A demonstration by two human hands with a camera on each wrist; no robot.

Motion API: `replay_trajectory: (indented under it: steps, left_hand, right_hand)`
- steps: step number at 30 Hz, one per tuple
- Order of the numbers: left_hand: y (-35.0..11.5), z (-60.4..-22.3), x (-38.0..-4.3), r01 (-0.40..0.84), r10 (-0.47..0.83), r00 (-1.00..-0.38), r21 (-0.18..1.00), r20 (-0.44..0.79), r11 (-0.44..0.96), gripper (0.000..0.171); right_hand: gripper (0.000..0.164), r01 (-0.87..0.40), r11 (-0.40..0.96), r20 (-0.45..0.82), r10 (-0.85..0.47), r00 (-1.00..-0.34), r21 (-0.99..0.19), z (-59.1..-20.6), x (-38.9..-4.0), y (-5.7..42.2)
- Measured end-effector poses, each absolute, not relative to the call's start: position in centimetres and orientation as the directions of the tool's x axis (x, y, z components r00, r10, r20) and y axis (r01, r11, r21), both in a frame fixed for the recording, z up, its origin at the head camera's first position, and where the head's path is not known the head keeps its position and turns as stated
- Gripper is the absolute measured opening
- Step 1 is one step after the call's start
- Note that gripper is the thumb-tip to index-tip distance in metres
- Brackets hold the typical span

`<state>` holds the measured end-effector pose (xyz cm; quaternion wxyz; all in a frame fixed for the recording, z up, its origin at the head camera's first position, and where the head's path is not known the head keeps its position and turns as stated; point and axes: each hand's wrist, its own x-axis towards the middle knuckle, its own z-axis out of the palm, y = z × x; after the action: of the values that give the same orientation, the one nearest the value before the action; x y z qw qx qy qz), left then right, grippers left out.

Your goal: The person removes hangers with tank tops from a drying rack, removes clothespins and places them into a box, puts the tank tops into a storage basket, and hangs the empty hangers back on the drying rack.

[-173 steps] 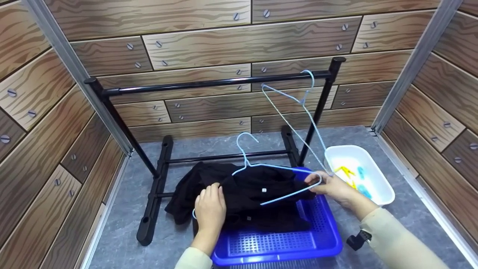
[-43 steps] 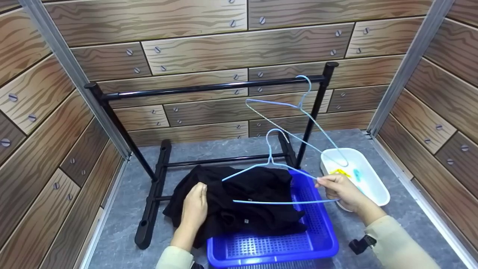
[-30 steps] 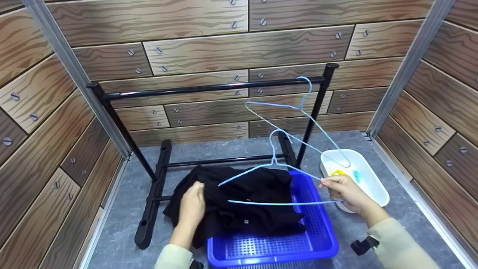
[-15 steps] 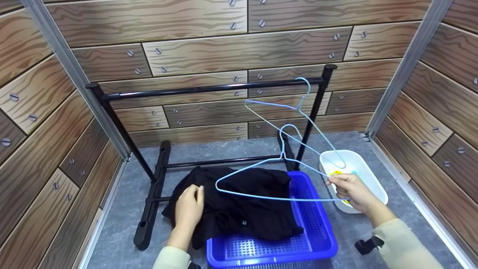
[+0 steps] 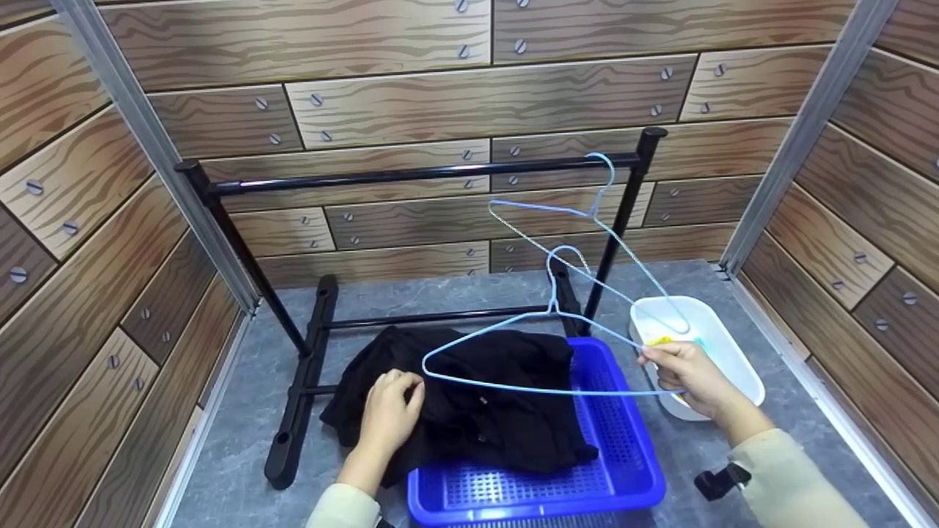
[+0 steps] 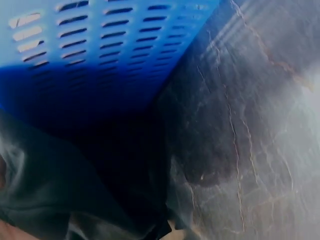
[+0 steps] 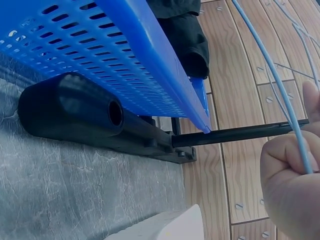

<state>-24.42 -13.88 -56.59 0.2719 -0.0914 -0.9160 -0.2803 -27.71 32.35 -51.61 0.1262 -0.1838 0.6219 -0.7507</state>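
Observation:
A black shirt point(image 5: 506, 433) with a small pale label lies bunched over a blue perforated basket point(image 5: 638, 455). My left hand point(image 5: 392, 411) rests at its left side, thumb and fingers curled on the cloth; the fingertips are partly hidden. In the left wrist view, dark cloth point(image 6: 60, 185) lies between bits of the hand at the left edge. My right hand point(image 5: 693, 378) pinches a light blue wire hanger point(image 5: 506, 385) by its right end. The whole left end of this hanger shows above the shirt, hook upward. In the right wrist view, fingers point(image 7: 290, 160) curl round the blue wire.
A black clothes rack point(image 5: 411, 174) stands behind. Another blue hanger point(image 5: 543, 207) hangs at the right of its bar. A white tub point(image 5: 733, 367) with yellow and light blue items stands at the right. Wood-patterned walls point(image 5: 389, 110) enclose three sides of the grey floor point(image 5: 455, 290).
The held hanger has moved out of the shirt's opening; its left end, hidden earlier, now shows above the cloth. My left hand has shifted slightly right on the shirt.

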Motion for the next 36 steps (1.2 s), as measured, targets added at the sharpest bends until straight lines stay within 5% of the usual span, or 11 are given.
replay_trajectory:
  steps: [11, 36]
  left_hand:
    - [-13.4, -54.2, -24.8, 0.300, -0.088, -0.829, 0.572, 0.552, 0.763, 0.019]
    - [-11.6, -52.7, -24.9, 0.417, 0.081, -0.861, 0.603, 0.503, 0.680, 0.027]
  right_hand:
    - [0.032, -0.028, -0.188, 0.106, -0.419, -0.902, -0.982, -51.6, -27.8, 32.0]
    - [0.024, -0.061, -0.123, 0.109, -0.434, -0.894, -0.991, -51.5, -27.9, 30.3]
